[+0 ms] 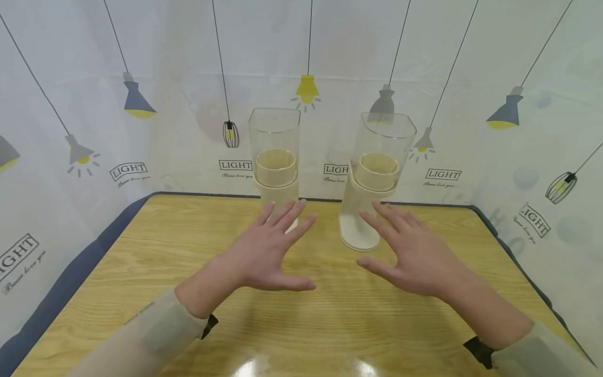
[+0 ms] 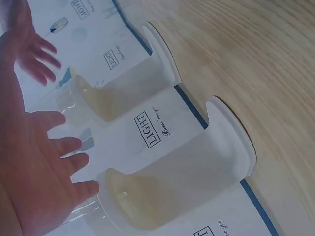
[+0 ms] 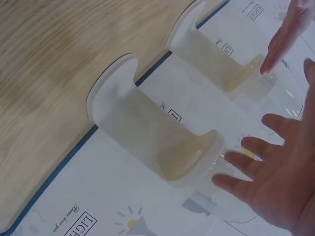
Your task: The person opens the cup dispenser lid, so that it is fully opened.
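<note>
Two upright cream stands are side by side at the table's far edge, each with a wide foot, a rounded cream section and a clear, open-topped container above; their exact kind cannot be told. My left hand (image 1: 261,254) is spread in front of the left stand (image 1: 277,178), its fingertips overlapping the lower body in the head view. In front of the right stand (image 1: 353,222) is my right hand (image 1: 416,251), fingers apart and thumb stretched inward. Both hands hold nothing. Tilted, the wrist views show the left stand (image 2: 202,164) and the right stand (image 3: 133,128) nearest their cameras.
The wooden table (image 1: 330,324) has a dark blue edge. Behind and at both sides stands a pale curtain-like backdrop (image 1: 188,63) printed with hanging lamps and the word LIGHT. A black strap (image 1: 480,352) shows at the right wrist.
</note>
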`<control>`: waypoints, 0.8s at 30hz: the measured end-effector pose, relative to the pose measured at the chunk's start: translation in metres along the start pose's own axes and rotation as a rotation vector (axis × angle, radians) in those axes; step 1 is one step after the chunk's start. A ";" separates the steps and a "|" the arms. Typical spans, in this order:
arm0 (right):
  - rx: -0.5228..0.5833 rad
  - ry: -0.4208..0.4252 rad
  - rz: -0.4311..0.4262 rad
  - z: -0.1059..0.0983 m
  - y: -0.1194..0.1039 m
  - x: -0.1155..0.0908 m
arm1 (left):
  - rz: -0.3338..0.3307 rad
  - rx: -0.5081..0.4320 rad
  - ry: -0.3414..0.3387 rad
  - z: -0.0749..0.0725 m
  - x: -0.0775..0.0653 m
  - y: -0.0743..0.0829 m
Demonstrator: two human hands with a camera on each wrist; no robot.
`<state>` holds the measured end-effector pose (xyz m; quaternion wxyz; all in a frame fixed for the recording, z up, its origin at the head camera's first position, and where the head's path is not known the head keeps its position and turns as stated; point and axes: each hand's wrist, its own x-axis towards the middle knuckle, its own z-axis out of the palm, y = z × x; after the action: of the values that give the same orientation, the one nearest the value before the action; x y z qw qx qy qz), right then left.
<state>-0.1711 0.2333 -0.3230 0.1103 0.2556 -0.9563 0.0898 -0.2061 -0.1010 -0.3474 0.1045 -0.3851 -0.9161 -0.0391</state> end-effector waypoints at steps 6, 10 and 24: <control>0.060 0.253 0.006 -0.005 0.009 -0.003 | 0.033 -0.166 0.084 -0.003 0.007 0.002; 0.086 0.344 0.017 -0.012 0.019 -0.004 | 0.045 -0.251 0.134 -0.004 0.017 0.003; 0.170 0.518 0.117 -0.053 0.051 0.034 | -0.019 -0.519 0.137 -0.011 0.080 0.004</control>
<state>-0.2172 0.2732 -0.2695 0.3240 0.1770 -0.8983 0.2382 -0.2562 -0.0445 -0.3194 0.0638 -0.3870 -0.8698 -0.2995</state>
